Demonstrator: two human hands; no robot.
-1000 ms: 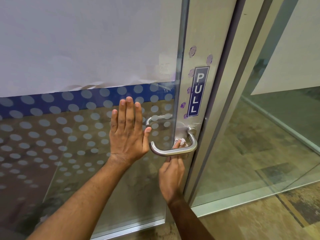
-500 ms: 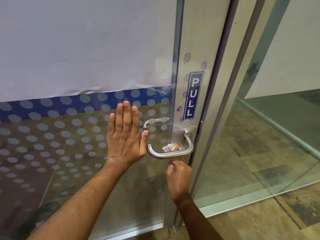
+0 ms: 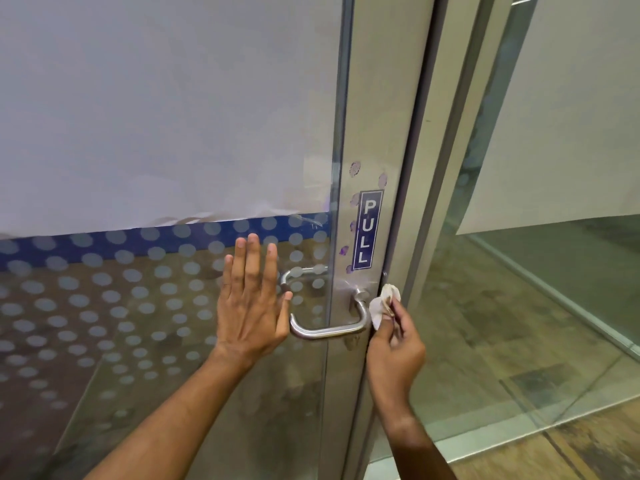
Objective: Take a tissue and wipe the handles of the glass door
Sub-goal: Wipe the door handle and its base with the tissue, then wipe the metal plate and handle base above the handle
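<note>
A brushed-metal lever handle (image 3: 329, 331) sticks out from the silver door stile (image 3: 377, 133) below a blue PULL sticker (image 3: 366, 230). My left hand (image 3: 251, 303) lies flat on the dotted glass pane (image 3: 138, 306), fingers together, just left of the handle's free end. My right hand (image 3: 394, 344) pinches a crumpled white tissue (image 3: 381, 303) just right of the handle's bend, at the stile's edge. A second handle (image 3: 301, 273) shows through the glass on the door's far side.
A white sheet (image 3: 156, 98) covers the upper glass. Purple smudges (image 3: 355, 168) dot the stile above the sticker. To the right stand the door frame (image 3: 460, 150) and a fixed glass panel (image 3: 554, 306), with tiled floor behind it.
My right hand has come out from under the handle and moved right with the tissue, which was tucked behind the bar. My left hand stays pressed on the glass.
</note>
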